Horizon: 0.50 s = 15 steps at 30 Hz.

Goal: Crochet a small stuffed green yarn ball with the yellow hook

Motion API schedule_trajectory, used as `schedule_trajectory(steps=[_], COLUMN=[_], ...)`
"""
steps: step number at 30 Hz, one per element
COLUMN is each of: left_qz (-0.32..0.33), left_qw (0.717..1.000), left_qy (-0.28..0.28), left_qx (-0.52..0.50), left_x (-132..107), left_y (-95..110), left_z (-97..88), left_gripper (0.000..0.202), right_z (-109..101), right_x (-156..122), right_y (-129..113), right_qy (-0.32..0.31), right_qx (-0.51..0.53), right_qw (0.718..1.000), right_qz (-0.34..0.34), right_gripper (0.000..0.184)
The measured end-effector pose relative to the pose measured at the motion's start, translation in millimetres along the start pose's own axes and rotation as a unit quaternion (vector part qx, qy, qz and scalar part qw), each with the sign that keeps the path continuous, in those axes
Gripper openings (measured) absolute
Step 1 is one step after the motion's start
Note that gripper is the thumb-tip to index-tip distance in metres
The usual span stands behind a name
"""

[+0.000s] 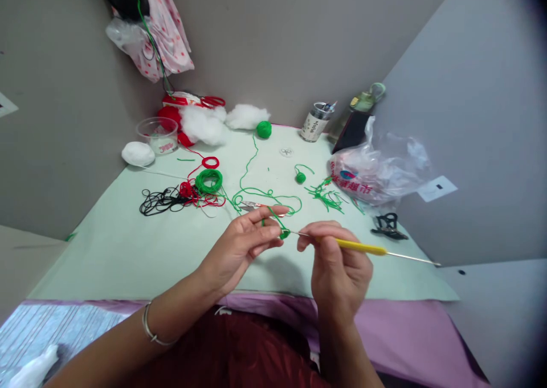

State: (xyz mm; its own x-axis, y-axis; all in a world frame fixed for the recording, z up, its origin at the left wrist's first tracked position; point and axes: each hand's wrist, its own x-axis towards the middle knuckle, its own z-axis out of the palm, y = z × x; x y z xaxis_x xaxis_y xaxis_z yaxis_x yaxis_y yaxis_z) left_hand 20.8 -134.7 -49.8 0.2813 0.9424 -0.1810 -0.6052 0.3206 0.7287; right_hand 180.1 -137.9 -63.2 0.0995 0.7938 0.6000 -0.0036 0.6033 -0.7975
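Note:
My left hand [243,242] pinches a small green crochet piece [285,234] between thumb and fingers. Green yarn [278,220] runs from the piece up over the raised index finger, and a green loop shows around another finger. In my right hand [342,268] is a crochet hook [363,246] with a yellow handle, closed in the fingers like a pen. Its thin metal tip points left and meets the green piece; whether it is through a stitch is too small to tell. The hook's other metal end sticks out to the right. Partly hidden behind my left hand lie scissors [250,206].
Green yarn balls [264,130], a green coil [209,180], black cord [160,201] and green scraps [327,197] lie across the table [141,262]. White stuffing [205,127] and a clear tub [158,137] stand back left. A pen holder [315,123] and plastic bag [371,171] are at right.

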Motion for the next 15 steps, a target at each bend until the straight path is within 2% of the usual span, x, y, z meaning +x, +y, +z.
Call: schedule_trajectory(steps=[3,9,12,15], left_qz=[0.019,0.017,0.028,0.051], left_qw=[0.999,0.999,0.999,0.996], left_qy=[-0.012,0.000,-0.002,0.010], left_qx=[0.042,0.040,0.046,0.073], left_x=[-1.4,-1.2,-1.7,-3.0], left_y=[-4.2,-6.7,-4.1,-1.2], left_z=[3.8,1.4,0.6,2.1], left_gripper=[0.033,0.034,0.032,0.030], right_z=[3.1,0.2,-2.9,-4.7], right_x=[0.5,-2.1,-1.6,-3.2], right_y=[3.3,7.0,4.8,2.1], right_qy=[-0.040,-0.035,-0.042,-0.036], right_qx=[0.008,0.086,0.079,0.007], right_qw=[0.999,0.993,0.994,0.999], right_qz=[0.027,0.077,0.070,0.024], right_gripper=[0.019,0.021,0.022,0.026])
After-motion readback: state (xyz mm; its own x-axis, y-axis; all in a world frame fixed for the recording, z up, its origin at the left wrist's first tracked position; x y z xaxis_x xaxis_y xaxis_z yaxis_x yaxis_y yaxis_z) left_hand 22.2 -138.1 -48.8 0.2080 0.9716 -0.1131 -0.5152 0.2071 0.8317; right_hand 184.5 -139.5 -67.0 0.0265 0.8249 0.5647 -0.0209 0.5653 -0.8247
